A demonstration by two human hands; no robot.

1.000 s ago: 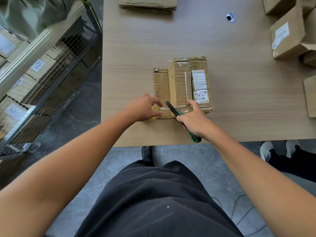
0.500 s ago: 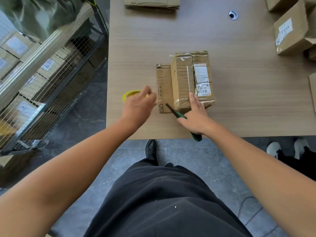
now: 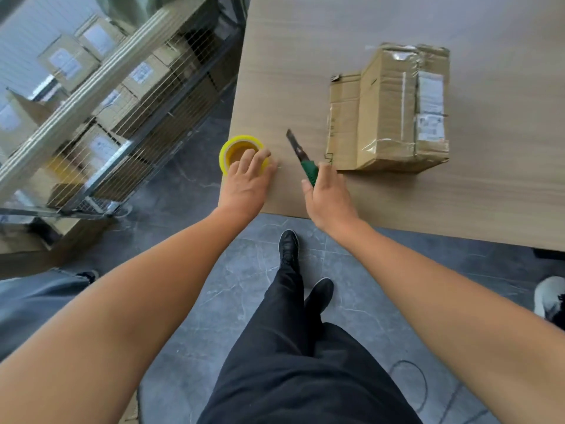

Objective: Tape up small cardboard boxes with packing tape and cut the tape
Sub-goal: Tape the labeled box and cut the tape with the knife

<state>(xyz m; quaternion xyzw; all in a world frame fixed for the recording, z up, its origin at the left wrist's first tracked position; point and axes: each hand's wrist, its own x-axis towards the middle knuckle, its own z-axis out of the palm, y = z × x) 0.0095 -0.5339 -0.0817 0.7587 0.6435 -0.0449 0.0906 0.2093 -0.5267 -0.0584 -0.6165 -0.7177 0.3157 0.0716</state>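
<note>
**Knife in the right hand, left hand on the tape roll**

The left hand lies on top of the yellow roll of packing tape, its fingers spread and nearly straight across the roll's open centre, not curled round it. The roll lies flat at the near left corner of the worktop, close to the edge.

The right hand grips the green handle of a utility knife. The dark blade is extended and points away from the person, leaning a little to the left, in the gap between the roll and the box. Whether the blade tip touches the worktop cannot be told.

The small cardboard box lies on the worktop just right of the knife. Clear tape shines along its top and round its near end, a white label runs along its right side, and a flatter strip of cardboard sticks out along its left side. The right hand's thumb is close to the box's near left corner; contact cannot be made out.

Left of the worktop stands a wire-mesh cage filled with labelled cartons. Below, black trousers and dark shoes stand on grey floor tiles.
</note>
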